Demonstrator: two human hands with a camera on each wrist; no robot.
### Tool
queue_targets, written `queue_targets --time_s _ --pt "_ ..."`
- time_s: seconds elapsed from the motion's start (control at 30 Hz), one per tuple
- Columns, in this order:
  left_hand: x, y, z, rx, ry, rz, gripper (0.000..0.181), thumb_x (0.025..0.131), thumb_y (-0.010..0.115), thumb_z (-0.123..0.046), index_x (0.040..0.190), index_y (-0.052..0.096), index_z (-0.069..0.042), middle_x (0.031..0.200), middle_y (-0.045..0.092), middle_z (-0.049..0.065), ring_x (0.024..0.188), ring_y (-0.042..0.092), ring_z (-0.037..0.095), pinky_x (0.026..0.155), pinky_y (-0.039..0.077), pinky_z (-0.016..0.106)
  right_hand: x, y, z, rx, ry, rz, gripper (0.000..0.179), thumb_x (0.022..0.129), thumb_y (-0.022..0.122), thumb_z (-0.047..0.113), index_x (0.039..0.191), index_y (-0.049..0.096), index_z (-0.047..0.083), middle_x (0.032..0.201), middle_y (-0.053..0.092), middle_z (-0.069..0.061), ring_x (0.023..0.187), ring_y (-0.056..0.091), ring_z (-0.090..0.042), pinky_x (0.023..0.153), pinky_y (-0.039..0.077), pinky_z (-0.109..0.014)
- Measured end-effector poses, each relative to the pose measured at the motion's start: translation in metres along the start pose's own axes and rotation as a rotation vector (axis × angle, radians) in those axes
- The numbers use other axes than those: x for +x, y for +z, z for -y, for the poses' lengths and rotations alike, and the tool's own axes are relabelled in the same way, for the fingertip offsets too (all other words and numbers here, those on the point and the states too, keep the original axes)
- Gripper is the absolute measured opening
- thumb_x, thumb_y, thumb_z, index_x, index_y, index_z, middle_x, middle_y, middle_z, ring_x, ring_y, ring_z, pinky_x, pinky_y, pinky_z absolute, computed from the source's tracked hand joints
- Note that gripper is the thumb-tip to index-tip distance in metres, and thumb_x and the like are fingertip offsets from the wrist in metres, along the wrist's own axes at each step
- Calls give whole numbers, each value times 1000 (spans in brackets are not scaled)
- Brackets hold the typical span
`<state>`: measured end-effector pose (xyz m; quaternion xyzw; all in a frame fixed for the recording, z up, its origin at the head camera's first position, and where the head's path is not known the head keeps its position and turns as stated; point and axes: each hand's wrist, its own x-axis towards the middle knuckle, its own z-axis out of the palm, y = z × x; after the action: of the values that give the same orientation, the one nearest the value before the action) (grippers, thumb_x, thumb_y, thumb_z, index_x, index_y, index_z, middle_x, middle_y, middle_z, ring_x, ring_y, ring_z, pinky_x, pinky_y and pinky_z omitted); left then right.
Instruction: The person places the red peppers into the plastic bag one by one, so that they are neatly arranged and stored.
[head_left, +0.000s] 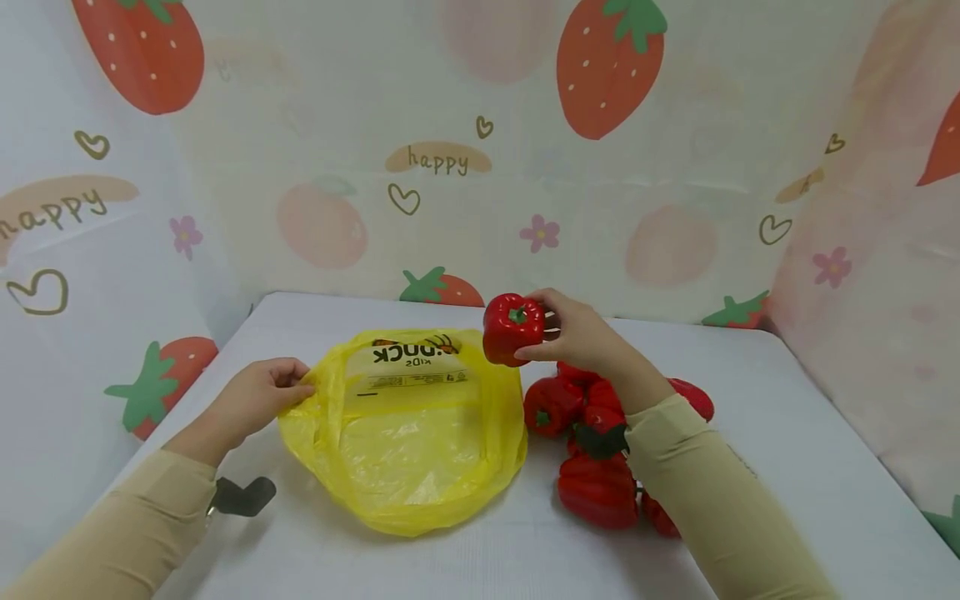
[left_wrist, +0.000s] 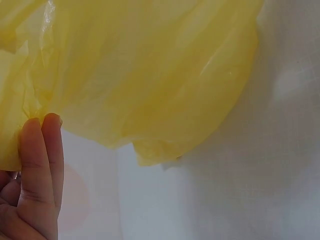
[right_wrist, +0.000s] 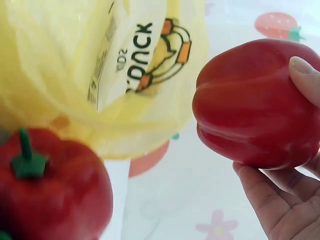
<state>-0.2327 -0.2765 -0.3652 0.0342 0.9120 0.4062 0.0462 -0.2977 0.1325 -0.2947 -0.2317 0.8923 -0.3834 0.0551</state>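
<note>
A yellow plastic bag (head_left: 416, 454) with printed lettering stands wide-mouthed on the white table. My left hand (head_left: 262, 396) pinches its left rim between thumb and fingers; the left wrist view shows the fingertips (left_wrist: 34, 132) on the gathered film. Up at the bag's right back edge, my right hand (head_left: 573, 329) holds a red bell pepper (head_left: 512, 333) with a green stem, thumb on one side and fingers on the other. In the right wrist view this held pepper (right_wrist: 255, 107) is beside the bag's rim, outside the opening.
Several more red bell peppers (head_left: 597, 492) lie in a pile right of the bag, partly hidden under my right forearm. The white tabletop (head_left: 795, 450) extends to the right. Cloth walls (head_left: 450, 225) with strawberry prints enclose the table at the back and sides.
</note>
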Motion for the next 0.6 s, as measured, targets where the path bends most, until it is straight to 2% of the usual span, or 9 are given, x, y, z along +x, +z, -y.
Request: queue_targets --time_s 0.23,0.6 --pt "-1 0 1 -12 3 -5 24 88 60 -25 101 60 -5 87 59 7 75 55 20 68 47 28 10 18 10 17 -8 37 70 69 80 28 128 42 20 119 53 0 109 52 -22 81 50 -35" --pt "-4 0 -2 -24 -4 -15 23 88 60 -23 101 59 -4 88 59 8 75 54 21 67 48 28 16 48 21 5 -37 111 69 69 80 25 127 43 21 119 53 1 109 53 -18 82 50 -33"
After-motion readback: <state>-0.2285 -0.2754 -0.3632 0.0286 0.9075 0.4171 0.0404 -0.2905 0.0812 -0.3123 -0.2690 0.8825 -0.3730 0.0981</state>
